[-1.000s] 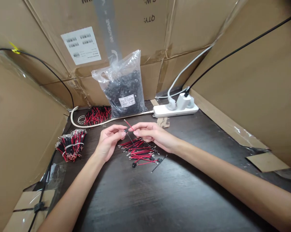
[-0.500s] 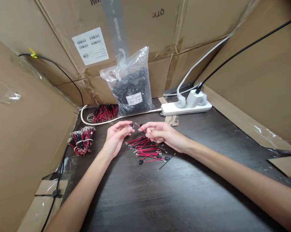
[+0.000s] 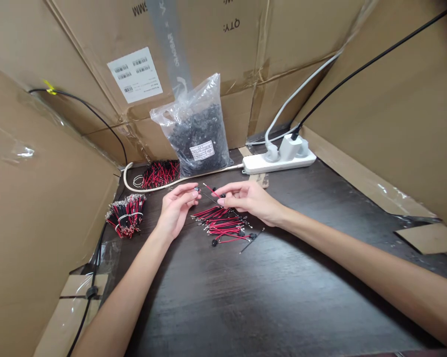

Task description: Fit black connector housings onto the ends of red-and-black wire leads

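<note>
Between the thumb and fingers of my left hand (image 3: 175, 206) is a small black connector housing (image 3: 197, 189). My right hand (image 3: 249, 201) pinches a red wire (image 3: 209, 189) and a black wire (image 3: 208, 197), whose free tips point up and left toward the housing. A narrow gap separates these tips from it. Another small black part shows by the right fingers, partly hidden. Below the hands lies a pile of short red and black wires (image 3: 227, 225) with metal ends. Several black connector housings (image 3: 214, 243) lie at the pile's near side.
A clear bag of black parts (image 3: 199, 134) leans on the cardboard wall at the back. Left of it lies a heap of red and black wires (image 3: 160, 174), with a banded wire bundle (image 3: 126, 215) nearer. A white power strip (image 3: 279, 161) with plugs sits at the back right.
The camera view has shifted slightly. The wire tips in my right hand sit a little nearer the connector housing; both hands keep their pinch.
</note>
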Demonstrator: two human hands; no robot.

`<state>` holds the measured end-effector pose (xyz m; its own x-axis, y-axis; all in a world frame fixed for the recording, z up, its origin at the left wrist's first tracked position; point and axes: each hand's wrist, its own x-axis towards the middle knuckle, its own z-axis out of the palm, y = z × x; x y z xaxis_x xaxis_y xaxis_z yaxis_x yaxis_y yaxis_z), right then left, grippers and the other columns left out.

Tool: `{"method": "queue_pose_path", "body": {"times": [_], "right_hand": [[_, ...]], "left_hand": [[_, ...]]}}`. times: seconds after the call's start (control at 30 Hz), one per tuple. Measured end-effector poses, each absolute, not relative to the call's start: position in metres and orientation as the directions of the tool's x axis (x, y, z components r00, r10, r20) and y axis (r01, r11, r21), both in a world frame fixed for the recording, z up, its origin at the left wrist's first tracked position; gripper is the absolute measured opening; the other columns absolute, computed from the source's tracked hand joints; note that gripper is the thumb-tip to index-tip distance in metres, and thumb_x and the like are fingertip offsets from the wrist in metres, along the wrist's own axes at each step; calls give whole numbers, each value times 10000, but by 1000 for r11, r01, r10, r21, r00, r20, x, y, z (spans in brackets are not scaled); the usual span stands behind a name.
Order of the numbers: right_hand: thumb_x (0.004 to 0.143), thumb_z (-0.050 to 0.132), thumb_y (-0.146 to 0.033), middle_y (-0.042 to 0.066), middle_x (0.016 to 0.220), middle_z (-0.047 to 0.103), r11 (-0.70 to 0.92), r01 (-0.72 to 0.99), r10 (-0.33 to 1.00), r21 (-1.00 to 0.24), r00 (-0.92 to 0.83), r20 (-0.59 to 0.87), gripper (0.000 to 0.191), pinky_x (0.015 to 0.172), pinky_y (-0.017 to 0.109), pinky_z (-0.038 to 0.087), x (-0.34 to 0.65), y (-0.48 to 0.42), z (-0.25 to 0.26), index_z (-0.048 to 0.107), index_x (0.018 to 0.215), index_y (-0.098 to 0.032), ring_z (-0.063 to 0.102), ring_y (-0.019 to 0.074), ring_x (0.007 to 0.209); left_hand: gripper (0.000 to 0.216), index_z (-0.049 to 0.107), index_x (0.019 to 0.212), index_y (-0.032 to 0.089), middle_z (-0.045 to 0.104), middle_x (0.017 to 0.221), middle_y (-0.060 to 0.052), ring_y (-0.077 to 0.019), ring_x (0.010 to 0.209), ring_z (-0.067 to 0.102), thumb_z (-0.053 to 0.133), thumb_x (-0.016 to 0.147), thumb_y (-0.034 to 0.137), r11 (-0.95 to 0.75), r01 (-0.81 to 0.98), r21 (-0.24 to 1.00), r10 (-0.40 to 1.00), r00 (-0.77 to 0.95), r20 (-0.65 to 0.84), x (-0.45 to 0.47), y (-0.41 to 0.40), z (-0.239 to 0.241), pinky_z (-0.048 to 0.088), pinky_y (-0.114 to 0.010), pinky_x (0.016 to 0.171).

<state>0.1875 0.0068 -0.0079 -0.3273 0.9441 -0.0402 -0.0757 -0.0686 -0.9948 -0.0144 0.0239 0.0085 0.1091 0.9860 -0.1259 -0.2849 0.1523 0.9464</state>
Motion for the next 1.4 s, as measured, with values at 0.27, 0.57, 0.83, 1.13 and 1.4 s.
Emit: {"method": "queue_pose_path", "body": {"times": [0.27, 0.57, 0.83, 1.13, 1.4], "right_hand": [[686, 804, -419, -40, 577, 518, -36, -20, 942, -999, -335, -27, 401, 453, 240, 233, 187, 8, -9, 759, 952, -123, 356, 62, 487], [703, 760, -369, -47, 558, 507, -26, 14, 959, -1000, -283, -29, 352, 473, 250, 244, 186, 7, -6, 751, 929, -99, 364, 65, 487], [698, 759, -361, -43, 566, 517, -19, 37, 959, -999, -281, -29, 338, 493, 262, 262, 185, 6, -5, 751, 913, -100, 367, 71, 493], [699, 749, -348, -32, 585, 538, 2, 20, 962, -1000, -275, -3, 320, 520, 273, 303, 185, 7, -9, 753, 910, -107, 395, 81, 510], [712, 735, -340, -27, 592, 539, 26, 29, 962, -999, -274, 17, 305, 529, 276, 305, 185, 7, -12, 753, 913, -111, 412, 89, 528]], "left_hand": [[277, 765, 793, 149, 684, 719, -33, -128, 686, 624, 839, 527, 172, 130, -277, 952, 990, 96, -108, -13, 24, 10, 450, -248, 639], [283, 771, 801, 155, 692, 737, -34, -124, 690, 628, 855, 532, 180, 104, -258, 960, 992, 94, -83, -13, 24, 7, 455, -238, 632], [286, 777, 814, 154, 694, 732, -39, -121, 693, 630, 866, 545, 189, 92, -249, 964, 991, 120, -64, -14, 23, 7, 461, -227, 630], [291, 775, 813, 143, 694, 736, -43, -115, 655, 611, 859, 538, 188, 43, -224, 974, 997, 79, -26, -13, 25, 1, 458, -224, 589], [264, 778, 822, 142, 673, 692, -26, -82, 586, 555, 850, 573, 191, 30, -207, 978, 996, 90, -11, -14, 25, 0, 452, -219, 585]]}}
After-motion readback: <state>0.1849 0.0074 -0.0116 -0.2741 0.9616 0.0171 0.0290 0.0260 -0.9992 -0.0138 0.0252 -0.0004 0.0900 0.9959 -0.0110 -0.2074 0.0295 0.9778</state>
